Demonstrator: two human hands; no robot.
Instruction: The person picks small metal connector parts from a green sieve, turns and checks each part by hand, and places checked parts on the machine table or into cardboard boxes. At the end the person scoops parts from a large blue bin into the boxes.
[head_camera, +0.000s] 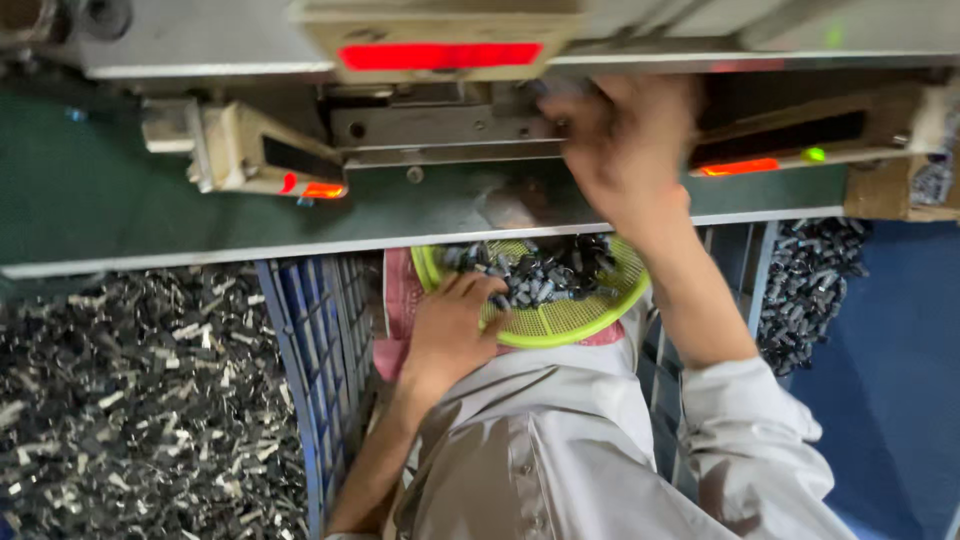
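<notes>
Grey sleeves (560, 440) fill the lower middle of the view, closest to the camera. From them the left hand (450, 325) reaches into a yellow-green mesh basket (560, 318) resting on the lap, fingers curled down among the small dark metal parts (545, 270) heaped in it; whether it has pinched any of them cannot be told. A pink cloth (400, 300) shows under the basket's left side. The right hand (625, 140) is raised well above the basket, up at the grey metal fixture (440, 125) of a machine on the green table (100, 190); it is blurred, so its grip cannot be told. Red lights (440, 55) glow on the machine. A blue crate (320, 330) stands to the left, beside a heap of shiny metal scraps (140, 400). More dark parts (810, 280) are piled to the right.
</notes>
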